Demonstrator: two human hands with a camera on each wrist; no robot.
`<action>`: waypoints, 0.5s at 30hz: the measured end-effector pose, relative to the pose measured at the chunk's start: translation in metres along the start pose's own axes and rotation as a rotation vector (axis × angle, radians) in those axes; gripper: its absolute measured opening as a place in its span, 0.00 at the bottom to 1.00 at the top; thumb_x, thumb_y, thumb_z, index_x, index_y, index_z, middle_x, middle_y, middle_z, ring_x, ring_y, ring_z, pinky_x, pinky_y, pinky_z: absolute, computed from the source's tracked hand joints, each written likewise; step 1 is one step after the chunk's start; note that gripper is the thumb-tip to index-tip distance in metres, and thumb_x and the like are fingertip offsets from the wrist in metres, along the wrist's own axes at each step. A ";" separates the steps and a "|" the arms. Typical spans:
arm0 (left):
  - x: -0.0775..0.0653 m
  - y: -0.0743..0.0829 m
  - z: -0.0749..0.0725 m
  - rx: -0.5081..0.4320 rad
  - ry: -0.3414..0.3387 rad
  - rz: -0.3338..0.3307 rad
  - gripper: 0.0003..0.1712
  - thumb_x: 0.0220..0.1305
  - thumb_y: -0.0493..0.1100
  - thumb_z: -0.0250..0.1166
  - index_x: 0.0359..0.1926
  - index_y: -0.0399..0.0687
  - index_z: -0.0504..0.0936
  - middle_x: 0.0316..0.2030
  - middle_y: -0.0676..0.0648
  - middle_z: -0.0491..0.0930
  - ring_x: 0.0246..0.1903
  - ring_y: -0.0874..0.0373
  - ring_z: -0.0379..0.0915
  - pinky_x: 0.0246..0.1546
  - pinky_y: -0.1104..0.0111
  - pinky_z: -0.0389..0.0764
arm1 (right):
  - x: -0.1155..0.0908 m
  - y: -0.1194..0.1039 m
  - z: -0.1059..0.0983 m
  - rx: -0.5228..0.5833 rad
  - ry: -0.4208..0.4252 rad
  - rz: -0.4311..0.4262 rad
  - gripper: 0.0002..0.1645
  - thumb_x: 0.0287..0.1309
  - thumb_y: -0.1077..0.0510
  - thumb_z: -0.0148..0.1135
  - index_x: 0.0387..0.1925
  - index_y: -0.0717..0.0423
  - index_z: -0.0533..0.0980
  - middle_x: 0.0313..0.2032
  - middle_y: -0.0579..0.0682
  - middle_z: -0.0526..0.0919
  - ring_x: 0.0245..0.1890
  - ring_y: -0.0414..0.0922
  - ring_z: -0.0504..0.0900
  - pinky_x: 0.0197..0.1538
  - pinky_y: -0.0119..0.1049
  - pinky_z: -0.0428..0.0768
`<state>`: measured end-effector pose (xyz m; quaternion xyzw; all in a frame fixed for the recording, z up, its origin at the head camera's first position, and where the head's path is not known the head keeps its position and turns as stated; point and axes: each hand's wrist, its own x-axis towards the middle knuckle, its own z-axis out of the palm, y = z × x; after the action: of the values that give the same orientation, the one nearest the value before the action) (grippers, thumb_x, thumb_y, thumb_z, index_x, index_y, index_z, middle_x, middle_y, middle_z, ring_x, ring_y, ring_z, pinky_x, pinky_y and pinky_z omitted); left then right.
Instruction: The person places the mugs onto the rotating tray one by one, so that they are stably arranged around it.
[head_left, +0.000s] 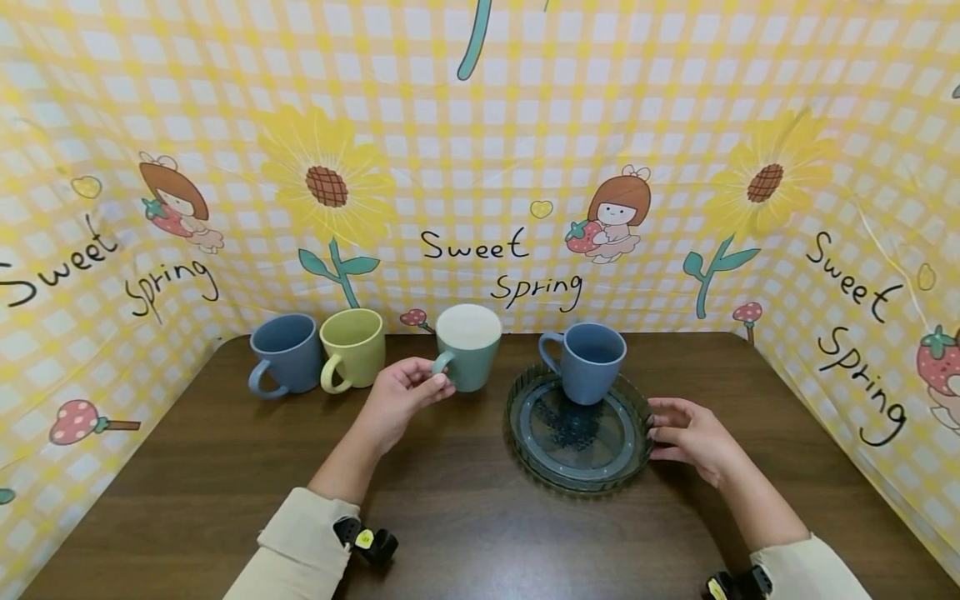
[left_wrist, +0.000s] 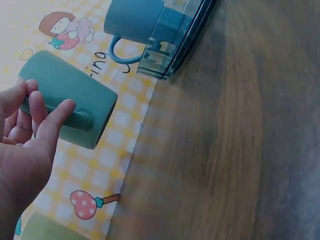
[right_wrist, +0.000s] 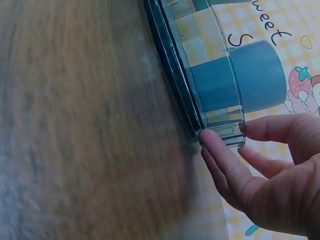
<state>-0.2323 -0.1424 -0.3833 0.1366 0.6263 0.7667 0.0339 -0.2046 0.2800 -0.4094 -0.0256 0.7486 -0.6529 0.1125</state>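
Note:
My left hand [head_left: 405, 396] pinches the handle of a green mug [head_left: 472, 358] with a pale inside. In the left wrist view the green mug [left_wrist: 75, 100] shows its side, and its base appears raised off the table. On the right, my right hand [head_left: 693, 437] touches the outer side of a round, clear dark tray [head_left: 525, 467] with a ribbed wall. Fairly straight fingers [right_wrist: 222, 155] lie against that wall in the right wrist view. A blue mug [head_left: 592, 362] stands upright near the back of the tray, handle toward the left.
Another blue mug [head_left: 288, 354] and a yellow-green mug [head_left: 356, 346] stand side by side at the back left, handles facing front. Brown wood-grain table [head_left: 450, 533] lies beneath. Yellow checked cloth [head_left: 450, 167] rises behind and along both sides.

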 end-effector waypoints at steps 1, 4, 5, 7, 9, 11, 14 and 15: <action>0.000 0.000 0.001 0.000 -0.005 0.000 0.13 0.67 0.28 0.59 0.47 0.19 0.71 0.35 0.46 0.81 0.38 0.55 0.83 0.48 0.61 0.82 | 0.000 0.000 0.000 0.001 0.001 0.000 0.34 0.62 0.74 0.54 0.67 0.76 0.54 0.47 0.63 0.75 0.39 0.44 0.80 0.42 0.46 0.85; 0.001 0.001 0.006 -0.002 -0.021 0.002 0.15 0.67 0.28 0.59 0.48 0.16 0.69 0.35 0.46 0.81 0.38 0.55 0.83 0.49 0.60 0.82 | -0.001 0.000 0.001 0.002 0.001 -0.002 0.34 0.62 0.74 0.54 0.66 0.76 0.54 0.47 0.64 0.74 0.39 0.45 0.81 0.42 0.45 0.85; 0.001 0.002 0.007 0.000 -0.025 0.001 0.15 0.67 0.28 0.59 0.49 0.16 0.69 0.35 0.46 0.81 0.38 0.55 0.83 0.49 0.60 0.82 | -0.001 -0.001 0.001 0.002 0.001 -0.003 0.34 0.62 0.74 0.54 0.66 0.77 0.54 0.47 0.65 0.74 0.39 0.45 0.81 0.41 0.45 0.85; 0.002 0.002 0.009 0.000 -0.033 0.000 0.16 0.67 0.28 0.58 0.49 0.15 0.68 0.36 0.45 0.81 0.38 0.55 0.83 0.49 0.60 0.82 | -0.002 -0.001 0.002 0.002 0.002 -0.004 0.34 0.61 0.74 0.54 0.66 0.77 0.54 0.47 0.65 0.74 0.39 0.45 0.81 0.41 0.45 0.85; 0.003 0.002 0.011 0.001 -0.041 -0.001 0.15 0.67 0.28 0.59 0.48 0.17 0.69 0.36 0.45 0.81 0.37 0.55 0.83 0.48 0.61 0.82 | -0.002 -0.001 0.002 0.002 0.003 -0.006 0.34 0.61 0.74 0.55 0.66 0.77 0.54 0.48 0.66 0.74 0.39 0.45 0.81 0.41 0.45 0.86; 0.004 0.002 0.013 -0.001 -0.047 -0.002 0.14 0.68 0.29 0.59 0.47 0.18 0.70 0.36 0.44 0.81 0.37 0.55 0.84 0.48 0.62 0.82 | -0.003 -0.002 0.003 -0.001 0.003 -0.007 0.34 0.61 0.74 0.55 0.66 0.77 0.54 0.48 0.66 0.73 0.39 0.46 0.81 0.41 0.45 0.86; 0.006 0.003 0.017 -0.007 -0.057 -0.009 0.13 0.68 0.29 0.59 0.47 0.19 0.71 0.36 0.44 0.81 0.37 0.55 0.84 0.47 0.63 0.83 | -0.004 -0.002 0.004 -0.005 0.006 -0.008 0.34 0.61 0.74 0.55 0.65 0.77 0.54 0.48 0.67 0.74 0.38 0.47 0.82 0.42 0.45 0.86; 0.006 0.004 0.018 -0.009 -0.058 -0.011 0.13 0.68 0.29 0.59 0.47 0.19 0.71 0.36 0.44 0.81 0.37 0.55 0.84 0.47 0.63 0.83 | -0.004 -0.001 0.004 -0.007 0.005 -0.009 0.34 0.61 0.75 0.55 0.65 0.77 0.54 0.48 0.67 0.74 0.38 0.47 0.82 0.42 0.45 0.86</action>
<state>-0.2328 -0.1248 -0.3757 0.1550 0.6224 0.7651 0.0570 -0.1997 0.2770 -0.4078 -0.0277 0.7510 -0.6509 0.1076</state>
